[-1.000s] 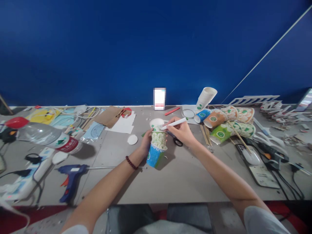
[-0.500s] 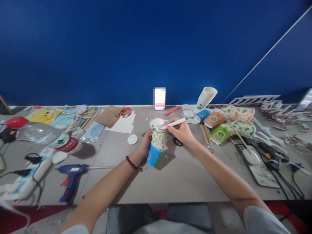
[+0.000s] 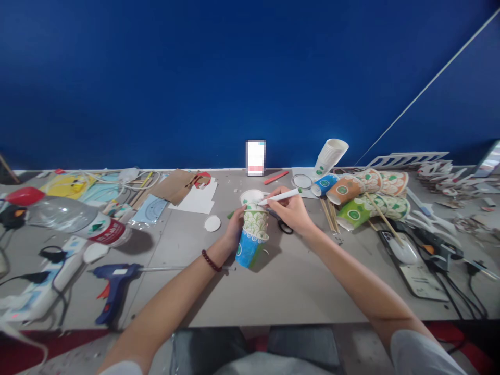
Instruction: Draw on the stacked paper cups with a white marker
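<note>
My left hand (image 3: 235, 225) is closed around the side of a column of paper cups (image 3: 255, 224), white with a green scallop pattern above and a blue cup (image 3: 247, 250) at the bottom. A green tip pokes out by the left hand; what it belongs to is hidden. In my right hand (image 3: 294, 212) a white marker pen (image 3: 282, 196) with a green end is pinched, its tip at the white upper cup (image 3: 251, 199). Scissors with black handles (image 3: 285, 226) lie just beneath the right hand, partly covered. A white paper disc (image 3: 212, 223) rests left of the cups.
A blue glue gun (image 3: 115, 286), a power strip (image 3: 58, 278) and a tilted bottle (image 3: 78, 219) are on the left. Stacked cups (image 3: 353, 205), wooden sticks (image 3: 330, 214), a computer mouse (image 3: 404, 251) and a second glue gun (image 3: 441, 247) lie right. A lit phone (image 3: 255, 158) stands behind.
The pen in my right hand has shifted very slightly at the upper cup. My left hand and the cups stay practically where they were.
</note>
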A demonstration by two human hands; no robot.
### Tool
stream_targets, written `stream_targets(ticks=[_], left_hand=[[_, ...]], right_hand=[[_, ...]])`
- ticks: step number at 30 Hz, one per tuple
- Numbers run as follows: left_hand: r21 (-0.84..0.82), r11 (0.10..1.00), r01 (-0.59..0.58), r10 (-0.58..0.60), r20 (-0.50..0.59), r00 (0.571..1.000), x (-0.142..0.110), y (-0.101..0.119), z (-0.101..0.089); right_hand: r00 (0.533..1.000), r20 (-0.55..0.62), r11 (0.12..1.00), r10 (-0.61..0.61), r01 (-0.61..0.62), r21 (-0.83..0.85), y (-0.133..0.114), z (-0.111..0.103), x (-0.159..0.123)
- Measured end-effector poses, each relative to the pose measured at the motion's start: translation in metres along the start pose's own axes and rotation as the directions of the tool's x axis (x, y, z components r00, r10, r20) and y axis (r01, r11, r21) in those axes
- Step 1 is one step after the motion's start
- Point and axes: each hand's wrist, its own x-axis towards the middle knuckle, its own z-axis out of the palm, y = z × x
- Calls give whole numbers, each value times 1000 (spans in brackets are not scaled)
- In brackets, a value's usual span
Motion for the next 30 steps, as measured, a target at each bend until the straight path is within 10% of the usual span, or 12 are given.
stream_targets(ticks=[30], left_hand=[[22,1000,7,-6,-7,1000,-4,2,5]], right_hand=[[997,-71,1000,-3,4,22,4,-1,3]])
